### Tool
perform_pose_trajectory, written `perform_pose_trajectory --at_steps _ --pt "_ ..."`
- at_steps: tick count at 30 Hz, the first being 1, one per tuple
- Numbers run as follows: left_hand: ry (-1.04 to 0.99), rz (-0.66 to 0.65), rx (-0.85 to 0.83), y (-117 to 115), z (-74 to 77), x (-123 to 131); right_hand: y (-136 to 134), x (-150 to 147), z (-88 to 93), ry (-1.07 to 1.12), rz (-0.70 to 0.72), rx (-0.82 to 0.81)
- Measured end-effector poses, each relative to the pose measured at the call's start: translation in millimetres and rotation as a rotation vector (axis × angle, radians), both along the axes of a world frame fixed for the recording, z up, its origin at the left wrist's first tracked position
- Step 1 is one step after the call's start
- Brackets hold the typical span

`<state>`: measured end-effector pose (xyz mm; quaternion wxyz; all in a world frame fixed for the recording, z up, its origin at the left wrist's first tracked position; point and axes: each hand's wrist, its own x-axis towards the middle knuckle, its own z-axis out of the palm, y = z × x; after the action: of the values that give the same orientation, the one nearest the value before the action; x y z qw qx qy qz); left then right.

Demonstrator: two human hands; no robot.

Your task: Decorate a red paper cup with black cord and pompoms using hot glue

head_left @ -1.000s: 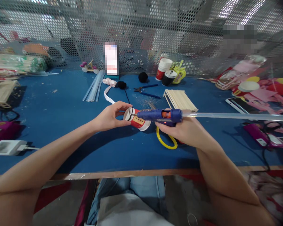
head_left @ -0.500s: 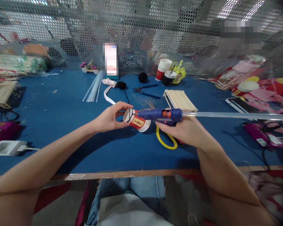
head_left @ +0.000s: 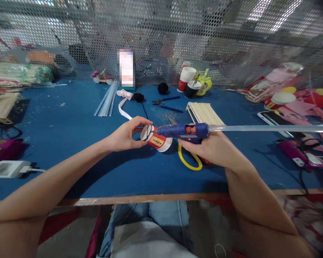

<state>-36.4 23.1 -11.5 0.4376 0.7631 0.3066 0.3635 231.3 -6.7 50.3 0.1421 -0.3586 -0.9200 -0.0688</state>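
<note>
Seen from the head camera: left hand (head_left: 125, 136) pinched around the near end of a paper cup (head_left: 156, 138), thumb under and fingers curled over the rim, holding it on its side just above the blue table (head_left: 70, 143), near the middle of the bench and a little toward the front edge. Thin black string (head_left: 145, 111) trailing from the cup's bottom end back toward a black pom-pom (head_left: 139, 96). Right hand (head_left: 214, 148) closed tight around the grip of a blue glue gun (head_left: 184, 131), fingers wrapped under the handle, nozzle pointed left and touching or just at the cup's bottom end; cannot tell whether glue is coming out. Long clear glue stick (head_left: 271, 128) jutting out of the back of the gun, running right to the picture's edge. Yellow-handled scissors (head_left: 188, 161) lying on the table under the right wrist. Behind the cup, a bundle of wooden sticks (head_left: 204, 114), blue-handled pliers (head_left: 168, 103) and a second black pom-pom (head_left: 163, 88). Farther back, a stack of paper cups (head_left: 187, 79) beside a yellow object, and a bunch of clear glue sticks (head_left: 106, 99) to the left. Phone (head_left: 274, 120) and pink craft scraps at the right; white charger (head_left: 9, 168) at the left edge
</note>
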Motion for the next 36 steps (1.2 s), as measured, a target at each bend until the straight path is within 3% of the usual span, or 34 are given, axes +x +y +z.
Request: perform_pose_trajectory --at_steps 7,13,21,27,36 --pt "-0.016 -0.012 -0.015 0 -0.5 0 2 -6 -7.6 0.172 -0.118 -0.036" --pt "-0.014 -0.012 -0.015 0 0.0 0 2 1 -5.1 0.068 -0.019 -0.043" --pt "-0.030 -0.018 -0.031 0 0.4 1 -3 -12 -4.4 0.230 -0.169 -0.117" --pt "-0.022 -0.025 -0.024 1 -0.1 0 -3 -11 -2.4 0.192 -0.187 -0.189" --pt "-0.012 -0.032 -0.019 0 0.2 1 -1 -14 -4.5 0.276 -0.155 -0.144"
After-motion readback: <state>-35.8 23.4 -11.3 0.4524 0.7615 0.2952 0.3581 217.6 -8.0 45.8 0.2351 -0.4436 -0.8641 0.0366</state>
